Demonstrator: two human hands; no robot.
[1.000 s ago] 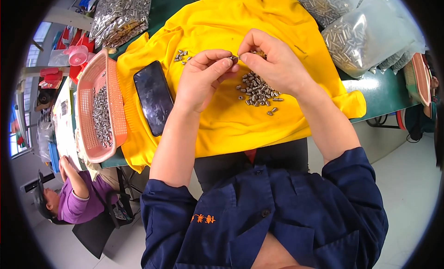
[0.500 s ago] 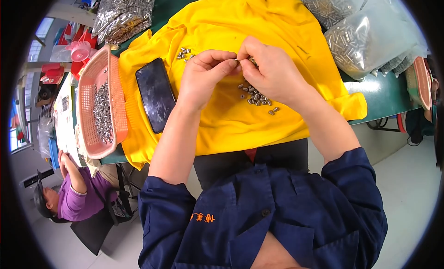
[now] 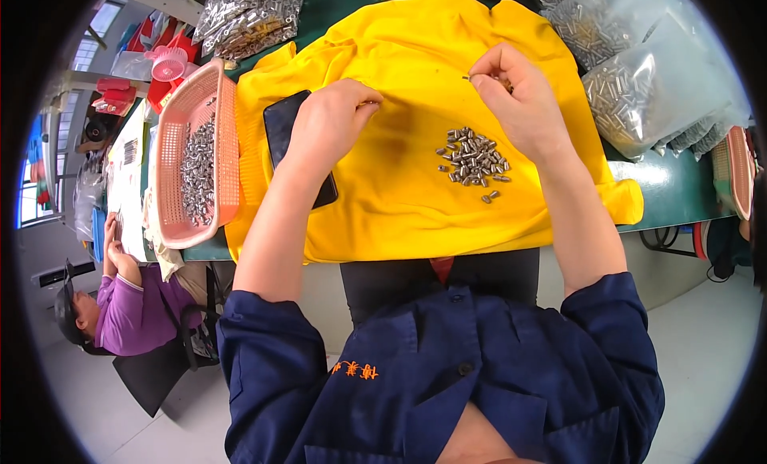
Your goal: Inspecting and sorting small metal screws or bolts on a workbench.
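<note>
My left hand (image 3: 331, 124) hovers above the phone and the yellow cloth, thumb and fingers pressed together. Whatever it holds, if anything, is too hidden to make out. To the right, my right hand (image 3: 523, 105) pinches a small thin metal piece (image 3: 466, 77) between thumb and forefinger. Brass-coloured bits (image 3: 506, 83) show inside its curled fingers. Below and left of that hand, a pile of short silver metal cylinders (image 3: 475, 156) lies on the yellow cloth (image 3: 399, 200). The black phone (image 3: 280, 124) rests on the cloth, partly covered by my left hand and forearm.
A pink plastic basket (image 3: 168, 172) with small metal parts stands at the left. Clear bags of metal parts lie at the back left (image 3: 249, 21) and right (image 3: 619, 89). Beyond the basket, a person in purple (image 3: 140, 312) sits at the left.
My hands were together over the cloth and have moved apart, the left one leftward over the phone, the right one rightward. The cylinder pile is now in fuller view.
</note>
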